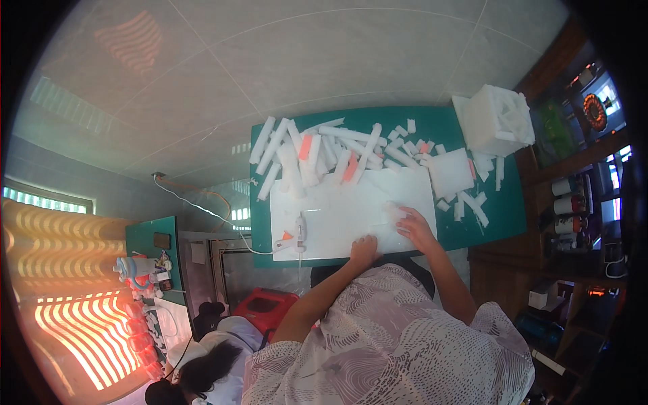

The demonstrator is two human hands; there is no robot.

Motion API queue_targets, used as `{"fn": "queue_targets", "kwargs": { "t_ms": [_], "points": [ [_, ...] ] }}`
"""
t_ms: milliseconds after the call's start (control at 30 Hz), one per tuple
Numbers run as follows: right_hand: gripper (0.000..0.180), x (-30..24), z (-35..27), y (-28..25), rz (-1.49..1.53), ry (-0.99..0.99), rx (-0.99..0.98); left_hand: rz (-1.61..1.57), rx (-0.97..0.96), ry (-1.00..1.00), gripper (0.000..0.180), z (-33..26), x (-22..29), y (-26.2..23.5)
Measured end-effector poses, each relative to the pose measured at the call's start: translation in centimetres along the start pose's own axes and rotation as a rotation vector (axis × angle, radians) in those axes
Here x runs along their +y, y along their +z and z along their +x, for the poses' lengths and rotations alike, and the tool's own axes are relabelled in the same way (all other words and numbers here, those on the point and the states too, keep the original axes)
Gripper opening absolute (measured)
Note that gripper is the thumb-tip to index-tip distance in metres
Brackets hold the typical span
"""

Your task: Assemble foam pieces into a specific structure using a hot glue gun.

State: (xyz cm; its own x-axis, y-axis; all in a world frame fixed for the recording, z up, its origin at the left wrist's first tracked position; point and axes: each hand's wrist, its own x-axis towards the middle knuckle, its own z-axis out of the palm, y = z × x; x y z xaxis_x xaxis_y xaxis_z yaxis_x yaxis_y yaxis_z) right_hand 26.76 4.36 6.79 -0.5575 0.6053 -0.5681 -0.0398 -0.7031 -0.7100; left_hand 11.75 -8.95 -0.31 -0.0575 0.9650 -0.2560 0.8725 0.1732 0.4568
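Left hand [364, 247] rests curled on a smooth white board [337, 216]; right hand [413, 226] fingers loosely hold a small foam piece [395, 212]. One glue gun [299, 233] nearby.

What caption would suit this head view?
Both hands, left hand and right hand, rest on a white foam sheet beside a glue gun.
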Motion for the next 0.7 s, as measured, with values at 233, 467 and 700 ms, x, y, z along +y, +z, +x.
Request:
{"fn": "queue_targets", "kwargs": {
  "t_ms": [233,467,700],
  "points": [
    [0.039,-1.2,-1.3,1.1,-0.018,-0.027,0.026,-0.442,0.129,-0.115,0.031,-0.6,-2.0,0.5],
    [0.037,-4.6,-4.3,4.8,-0.202,-0.194,-0.202,-0.914,0.259,-0.105,0.02,-3.5,-0.5,-11.7],
    [0.037,-7.9,-6.2,9.1,-0.171,-0.218,-0.384,-1.186,0.188,0.002,0.025,-5.3,2.5,-18.7]
  ]
}}
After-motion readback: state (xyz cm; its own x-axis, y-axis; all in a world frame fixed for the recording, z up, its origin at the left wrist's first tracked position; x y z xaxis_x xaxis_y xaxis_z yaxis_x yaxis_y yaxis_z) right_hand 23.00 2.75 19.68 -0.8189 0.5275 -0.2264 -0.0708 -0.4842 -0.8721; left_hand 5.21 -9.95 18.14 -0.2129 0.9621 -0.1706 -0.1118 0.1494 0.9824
